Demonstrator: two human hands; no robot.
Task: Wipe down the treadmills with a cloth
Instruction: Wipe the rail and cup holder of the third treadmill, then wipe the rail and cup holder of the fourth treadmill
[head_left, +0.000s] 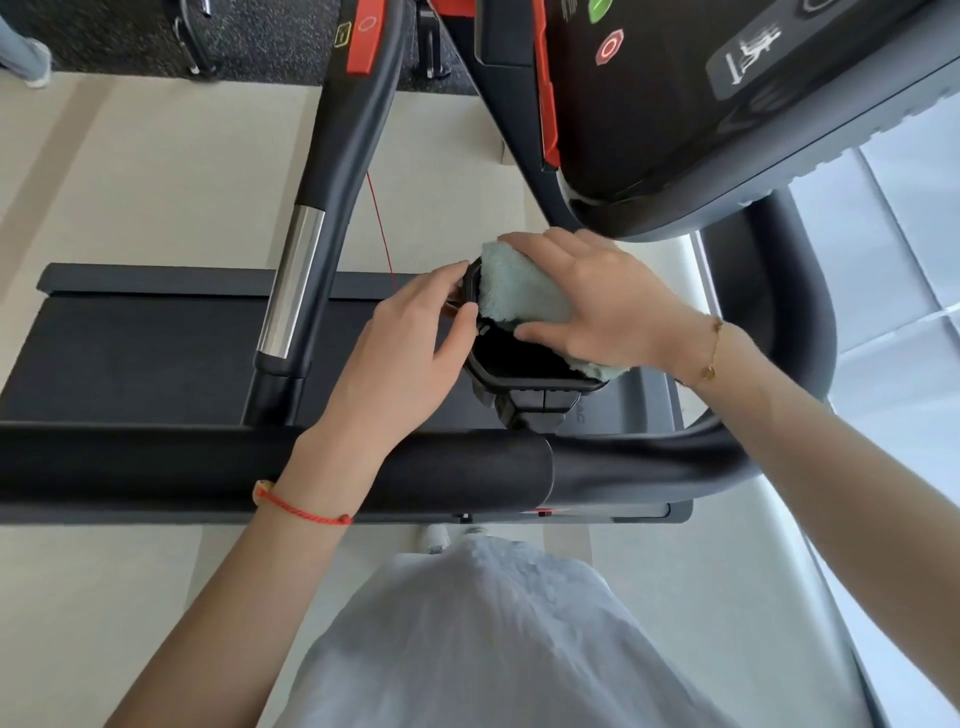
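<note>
A pale green fluffy cloth (514, 288) lies over the far rim of a black cup holder (524, 371) fixed on the treadmill's side rail. My right hand (597, 301) presses flat on the cloth, fingers spread across it. My left hand (410, 348) grips the holder's left rim between thumb and fingers. The treadmill's black foam handlebar (208, 462) runs across below both hands, and its console (727, 104) with red and green buttons sits at the upper right.
An upright handle (317, 234) with a chrome grip section rises left of the cup holder. A thin red safety cord (379, 228) hangs beside it. The black running belt (145, 353) lies beneath. A light floor surrounds the machine; another person's leg (23, 54) shows at far top left.
</note>
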